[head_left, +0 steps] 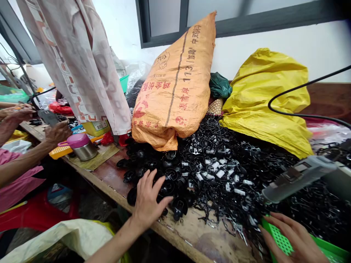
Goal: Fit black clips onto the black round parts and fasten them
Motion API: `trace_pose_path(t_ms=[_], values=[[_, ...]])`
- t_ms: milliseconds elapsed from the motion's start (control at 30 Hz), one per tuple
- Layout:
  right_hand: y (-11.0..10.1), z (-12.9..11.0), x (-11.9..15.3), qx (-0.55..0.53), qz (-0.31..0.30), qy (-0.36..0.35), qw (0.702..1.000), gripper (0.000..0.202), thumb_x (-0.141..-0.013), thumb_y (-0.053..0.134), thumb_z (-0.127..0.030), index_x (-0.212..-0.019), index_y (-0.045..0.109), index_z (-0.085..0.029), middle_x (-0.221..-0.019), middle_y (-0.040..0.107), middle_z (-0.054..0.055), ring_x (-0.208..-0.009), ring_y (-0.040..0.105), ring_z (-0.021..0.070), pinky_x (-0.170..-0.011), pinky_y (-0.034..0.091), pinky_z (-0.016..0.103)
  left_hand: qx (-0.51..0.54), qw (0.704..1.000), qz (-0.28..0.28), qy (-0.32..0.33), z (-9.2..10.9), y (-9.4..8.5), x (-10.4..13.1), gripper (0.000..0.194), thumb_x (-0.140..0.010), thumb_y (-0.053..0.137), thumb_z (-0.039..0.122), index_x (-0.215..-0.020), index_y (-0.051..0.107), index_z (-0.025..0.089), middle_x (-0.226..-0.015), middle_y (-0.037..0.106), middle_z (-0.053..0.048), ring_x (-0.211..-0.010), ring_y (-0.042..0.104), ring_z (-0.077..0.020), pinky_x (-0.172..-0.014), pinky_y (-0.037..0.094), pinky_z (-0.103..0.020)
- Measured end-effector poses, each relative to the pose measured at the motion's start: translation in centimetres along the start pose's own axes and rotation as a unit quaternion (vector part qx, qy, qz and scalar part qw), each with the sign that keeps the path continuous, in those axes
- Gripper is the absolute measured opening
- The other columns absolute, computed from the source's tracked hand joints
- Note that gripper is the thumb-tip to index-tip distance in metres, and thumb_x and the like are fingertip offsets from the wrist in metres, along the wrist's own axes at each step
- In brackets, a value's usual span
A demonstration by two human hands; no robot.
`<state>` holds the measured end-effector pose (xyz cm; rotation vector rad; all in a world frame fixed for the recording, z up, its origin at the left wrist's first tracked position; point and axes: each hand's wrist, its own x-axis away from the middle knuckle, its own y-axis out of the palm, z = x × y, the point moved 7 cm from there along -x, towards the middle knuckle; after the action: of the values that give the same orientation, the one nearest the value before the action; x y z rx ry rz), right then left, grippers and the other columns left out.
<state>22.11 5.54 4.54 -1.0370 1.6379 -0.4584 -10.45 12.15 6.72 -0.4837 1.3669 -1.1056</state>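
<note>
My left hand (148, 204) reaches over a heap of black round plastic parts (170, 186) by the table edge, its fingers spread and touching the near ones. Nothing is clearly held in it. At lower right, my right hand (293, 237) has thumb and fingers around the end wall of a green plastic basket (278, 237). Most of the basket lies behind the hand and past the frame edge. Above it is a grey power screwdriver (298, 179), its tip hidden. Between my hands spreads a pile of small black parts (208, 197) mixed with white pieces (220, 174).
Behind the pile stand an orange woven sack (175, 87) and a yellow bag (271, 98). A black cable (301, 86) loops at right. Cloth (82, 65) hangs at left, near a pink-lidded steel cup (83, 148). A co-worker's hands (59, 133) are at far left.
</note>
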Motion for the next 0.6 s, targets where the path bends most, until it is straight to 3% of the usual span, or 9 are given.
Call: trace_pose_path(t_ms=[67,133,267,400,600], values=[[0.9,-4.3,-0.7,-0.028,-0.018,-0.063,0.997,0.025,-0.070,0.050,-0.034,-0.089,0.055,-0.019,-0.099,0.052,0.011,-0.087,0.054,0.0236,-0.069,0.047,0.034,-0.020,0.999,-0.031,0.013,0.9,1.5,3.0,0.052,-0.068,0.051,0.042,-0.115,0.045,0.021,-0.128,0.035,-0.014,-0.120,0.022,-0.0322,-0.093,0.024,-0.049],[3.3,-8.8,-1.0,-0.064,-0.082,-0.109,0.989,0.023,-0.074,0.046,-0.026,-0.095,0.052,-0.019,-0.106,0.048,0.011,-0.092,0.052,0.0215,-0.072,0.047,0.032,-0.032,0.997,-0.063,0.021,1.5,2.9,4.4,0.053,-0.071,0.047,0.041,-0.120,0.039,0.023,-0.131,0.033,-0.013,-0.121,0.020,-0.0324,-0.092,0.023,-0.052],[8.5,-15.0,-0.7,-0.069,-0.167,-0.156,0.971,0.036,-0.068,0.044,-0.009,-0.103,0.049,-0.019,-0.111,0.046,0.013,-0.097,0.048,0.0235,-0.075,0.044,0.036,-0.050,0.995,-0.085,0.020,2.1,4.4,4.1,0.047,-0.076,0.043,0.034,-0.121,0.038,0.023,-0.133,0.030,-0.013,-0.122,0.019,-0.0320,-0.092,0.021,-0.053],[11.2,-15.5,-0.3,-0.009,-0.193,-0.133,0.972,0.033,-0.065,0.047,-0.007,-0.095,0.052,-0.019,-0.108,0.047,0.013,-0.090,0.049,0.0250,-0.070,0.043,0.037,-0.040,0.994,-0.095,0.022,2.4,4.9,2.7,0.042,-0.079,0.037,0.035,-0.119,0.041,0.025,-0.133,0.031,-0.012,-0.122,0.018,-0.0318,-0.093,0.019,-0.053],[10.9,-13.6,-0.1,0.017,-0.170,-0.123,0.978,0.020,-0.069,0.045,-0.006,-0.078,0.057,-0.019,-0.094,0.051,0.009,-0.081,0.049,0.0204,-0.067,0.042,0.033,-0.018,0.993,-0.109,0.035,2.5,5.5,1.7,0.045,-0.078,0.034,0.045,-0.117,0.043,0.025,-0.131,0.034,-0.011,-0.122,0.019,-0.0316,-0.093,0.018,-0.055]])
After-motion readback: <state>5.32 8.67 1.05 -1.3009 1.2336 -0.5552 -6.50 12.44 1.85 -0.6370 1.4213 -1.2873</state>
